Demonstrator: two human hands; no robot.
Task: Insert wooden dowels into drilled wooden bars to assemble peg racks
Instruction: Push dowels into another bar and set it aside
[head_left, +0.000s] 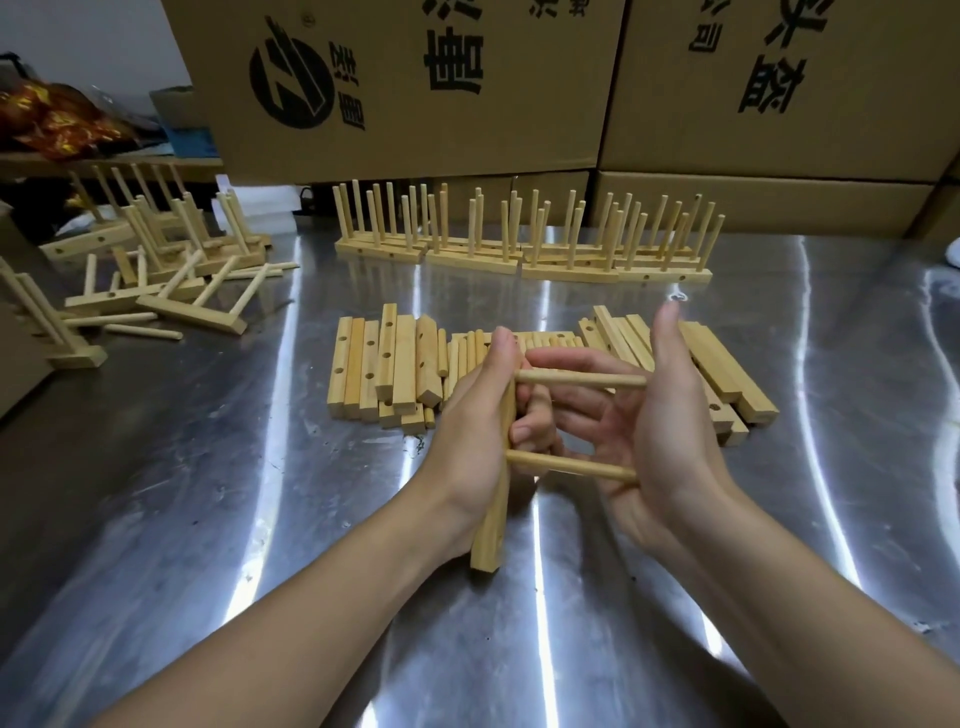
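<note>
Left hand (480, 415) grips a bar (488, 530), fingers curled round its upper half. The bar stands near upright, its lower end close to or on the table (779, 519); contact can't be confirmed. Two dowels stick out of it sideways to the right, upper dowel (582, 381) and lower dowel (571, 464). Right hand (654, 415) is spread, thumb up, gripping nothing, with its palm flat against both free dowel tips. Likely reason: the palm drives both pegs home together while the left hand braces the bar against the push. How deep they are seated can't be read from here. Stock lies just beyond the hands, within easy reach: drilled bars (379, 369) stacked on the left, loose dowels (467, 353) in the middle, more bars (727, 374) on the right. Finished racks (519, 244) stand in a row at the table's back edge, pegs up, and others (171, 244) lie tumbled at far left. The surface is polished steel, streaked with glare and some specks. Large printed cartons (415, 78) wall off the back, and a red-gold foil bag (52, 119) sits on a shelf at left.
</note>
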